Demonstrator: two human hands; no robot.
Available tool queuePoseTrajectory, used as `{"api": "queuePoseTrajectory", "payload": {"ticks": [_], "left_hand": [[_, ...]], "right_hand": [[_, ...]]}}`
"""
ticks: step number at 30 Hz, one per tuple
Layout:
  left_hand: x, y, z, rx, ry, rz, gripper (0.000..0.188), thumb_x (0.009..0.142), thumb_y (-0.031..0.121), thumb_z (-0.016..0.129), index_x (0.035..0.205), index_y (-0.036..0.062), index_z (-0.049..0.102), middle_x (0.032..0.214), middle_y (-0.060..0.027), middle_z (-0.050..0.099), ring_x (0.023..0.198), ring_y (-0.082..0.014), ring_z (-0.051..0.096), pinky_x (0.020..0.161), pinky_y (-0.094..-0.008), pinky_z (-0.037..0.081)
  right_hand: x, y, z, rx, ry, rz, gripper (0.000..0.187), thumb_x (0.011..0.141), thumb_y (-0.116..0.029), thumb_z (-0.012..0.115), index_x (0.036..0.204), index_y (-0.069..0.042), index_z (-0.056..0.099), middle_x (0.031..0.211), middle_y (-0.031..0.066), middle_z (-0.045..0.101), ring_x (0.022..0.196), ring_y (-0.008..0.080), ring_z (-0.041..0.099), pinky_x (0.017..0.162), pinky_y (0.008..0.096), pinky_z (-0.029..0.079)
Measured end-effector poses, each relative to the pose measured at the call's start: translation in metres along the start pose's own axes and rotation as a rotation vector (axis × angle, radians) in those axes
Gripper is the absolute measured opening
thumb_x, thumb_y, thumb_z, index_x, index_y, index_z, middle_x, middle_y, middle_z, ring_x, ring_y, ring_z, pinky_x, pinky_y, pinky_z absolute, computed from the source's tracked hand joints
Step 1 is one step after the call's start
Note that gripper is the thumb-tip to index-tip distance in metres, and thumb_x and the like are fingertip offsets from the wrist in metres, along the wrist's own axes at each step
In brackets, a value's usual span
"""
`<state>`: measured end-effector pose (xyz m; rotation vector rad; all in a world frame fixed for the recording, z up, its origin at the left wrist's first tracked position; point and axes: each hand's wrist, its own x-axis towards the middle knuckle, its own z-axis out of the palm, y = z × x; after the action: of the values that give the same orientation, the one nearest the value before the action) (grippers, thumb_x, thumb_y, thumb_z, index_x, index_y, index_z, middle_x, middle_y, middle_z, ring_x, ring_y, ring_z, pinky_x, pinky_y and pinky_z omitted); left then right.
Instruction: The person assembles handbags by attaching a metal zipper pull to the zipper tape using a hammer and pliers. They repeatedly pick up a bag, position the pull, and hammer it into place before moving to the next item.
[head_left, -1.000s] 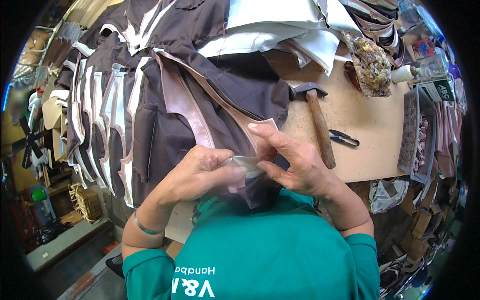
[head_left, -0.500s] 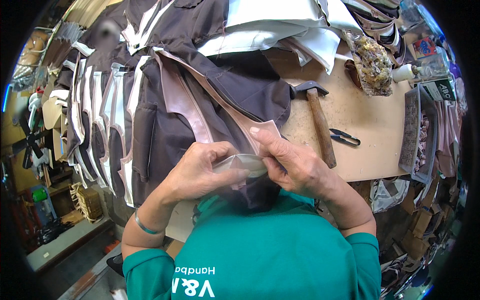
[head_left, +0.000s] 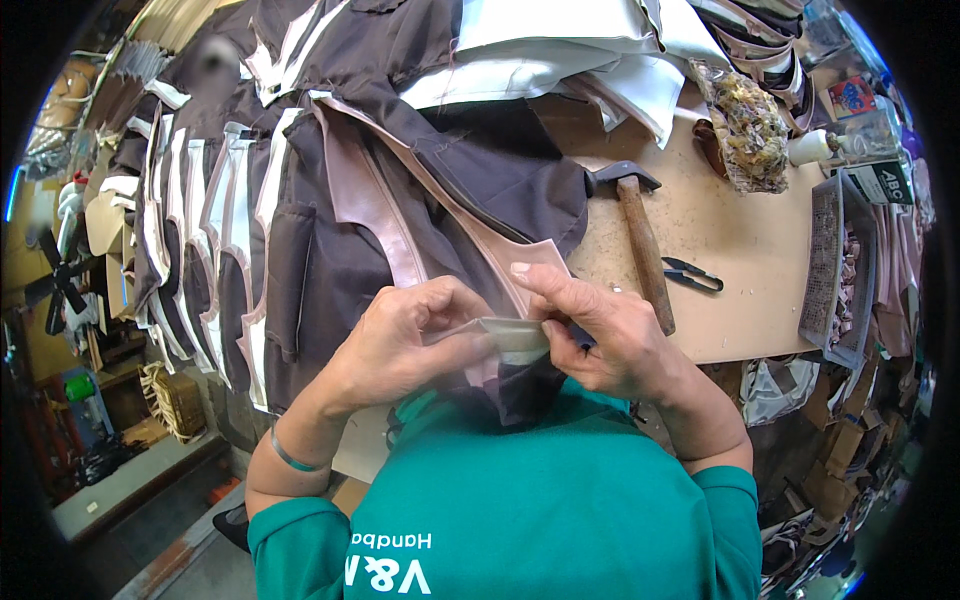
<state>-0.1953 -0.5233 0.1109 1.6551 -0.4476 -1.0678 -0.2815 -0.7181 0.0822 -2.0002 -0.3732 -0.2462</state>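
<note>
Close to my body, both hands work on a brown fabric piece with pink leather-like edging, which looks like an unfinished bag lining [head_left: 440,205]. My left hand [head_left: 405,335] pinches the folded pale edge [head_left: 515,332] at its left, thumb on the near side. My right hand [head_left: 600,325] grips the same edge at its right between thumb and fingers; its index finger points toward the pink edging [head_left: 535,262]. Between the hands the edge is stretched fairly straight. Dark fabric hangs below it against my green shirt. A zipper-like line runs along the pink strip beyond.
Right of the fabric lie a hammer [head_left: 645,250] and black thread snips [head_left: 695,275]. Farther right stand a grey plastic basket [head_left: 825,270] and a clear bag of small bits [head_left: 742,130]. Similar brown pieces with white edges [head_left: 235,200] are layered at left, and white panels [head_left: 550,65] lie behind.
The pale edge between my hands has gone from bowed to straighter and flatter. My right hand has shifted slightly to the right; the surrounding things stay put.
</note>
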Motion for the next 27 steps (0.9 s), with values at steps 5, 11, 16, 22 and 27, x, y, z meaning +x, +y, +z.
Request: {"api": "queuePoseTrajectory", "payload": {"ticks": [5, 11, 16, 22, 27], "left_hand": [[-0.001, -0.006, 0.004, 0.342, 0.089, 0.268, 0.015, 0.074, 0.004, 0.065, 0.087, 0.0002, 0.058, 0.073, -0.0106, 0.065, 0.065, -0.0154, 0.064, 0.059, -0.0239, 0.050], [-0.006, -0.004, 0.001, 0.376, 0.072, 0.315, 0.014, 0.073, 0.004, 0.066, 0.085, 0.0017, 0.059, 0.076, -0.0099, 0.064, 0.067, -0.0173, 0.064, 0.058, -0.0257, 0.050], [-0.007, -0.019, -0.004, 0.413, 0.025, 0.516, 0.013, 0.069, 0.000, 0.065, 0.081, 0.0025, 0.060, 0.074, -0.0085, 0.062, 0.064, -0.0214, 0.063, 0.057, -0.0282, 0.049], [-0.010, -0.018, -0.004, 0.553, 0.000, 0.592, 0.014, 0.067, 0.000, 0.064, 0.080, 0.0037, 0.060, 0.073, -0.0091, 0.060, 0.063, -0.0251, 0.061, 0.054, -0.0300, 0.049], [-0.009, -0.018, -0.004, 0.508, 0.031, 0.592, 0.015, 0.068, -0.001, 0.064, 0.081, 0.0033, 0.060, 0.072, -0.0092, 0.060, 0.062, -0.0242, 0.061, 0.053, -0.0300, 0.048]], "right_hand": [[0.000, 0.002, 0.004, -0.002, 0.069, -0.026, 0.055, 0.067, 0.013, 0.053, 0.119, -0.002, 0.049, 0.088, 0.0124, 0.062, 0.069, 0.0203, 0.062, 0.061, 0.0290, 0.052], [-0.002, 0.007, -0.001, 0.232, -0.015, 0.025, 0.053, 0.069, 0.015, 0.048, 0.118, -0.002, 0.049, 0.096, 0.0133, 0.062, 0.078, 0.0192, 0.064, 0.069, 0.0285, 0.053], [-0.007, 0.012, 0.001, 0.379, -0.081, 0.067, 0.062, 0.061, 0.016, 0.044, 0.119, -0.006, 0.051, 0.091, 0.0130, 0.064, 0.081, 0.0225, 0.065, 0.070, 0.0297, 0.053], [-0.014, 0.013, 0.002, 0.357, -0.085, 0.077, 0.064, 0.065, 0.017, 0.045, 0.125, -0.005, 0.044, 0.081, 0.0077, 0.061, 0.072, 0.0136, 0.060, 0.066, 0.0255, 0.049], [-0.009, 0.006, 0.003, 0.318, -0.045, 0.050, 0.063, 0.066, 0.014, 0.053, 0.125, -0.005, 0.043, 0.079, 0.0062, 0.060, 0.068, 0.0109, 0.058, 0.063, 0.0239, 0.049]]}}
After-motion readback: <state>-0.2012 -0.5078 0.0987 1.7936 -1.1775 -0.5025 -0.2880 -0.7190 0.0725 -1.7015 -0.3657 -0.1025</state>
